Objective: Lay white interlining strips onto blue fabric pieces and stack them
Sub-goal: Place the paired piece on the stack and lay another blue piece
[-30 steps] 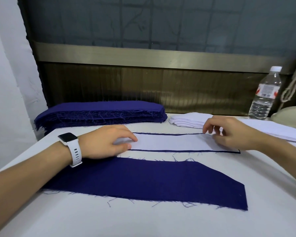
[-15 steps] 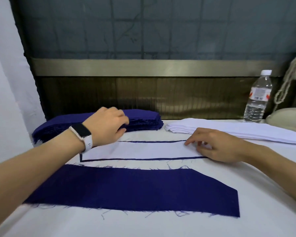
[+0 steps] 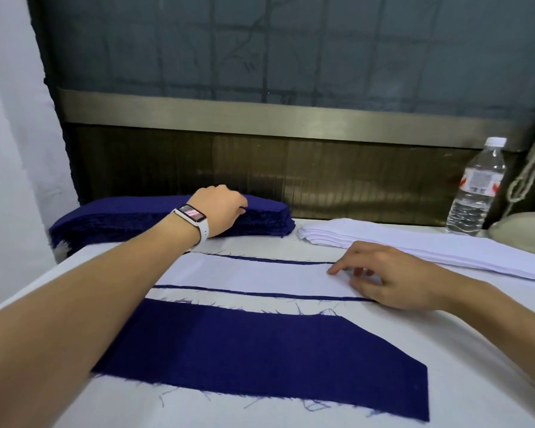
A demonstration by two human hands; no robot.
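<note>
The thick cloth stack [image 3: 115,216] the left hand [image 3: 220,208] grips is solid navy. The long interlining strip [image 3: 254,276] under the right hand [image 3: 393,279] is plain white.

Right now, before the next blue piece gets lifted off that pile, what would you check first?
1. White strip lies within the blue piece beneath: ok, blue shows along both long sides.
2. Right hand holds the strip flat: ok, fingers rest on it.
3. Left hand has just one piece from the blue stack: cannot tell, grip unclear.
4. Front blue piece has its strip: not ok, bare.
5. Pile of white strips within reach: ok, beside the right hand.
</note>
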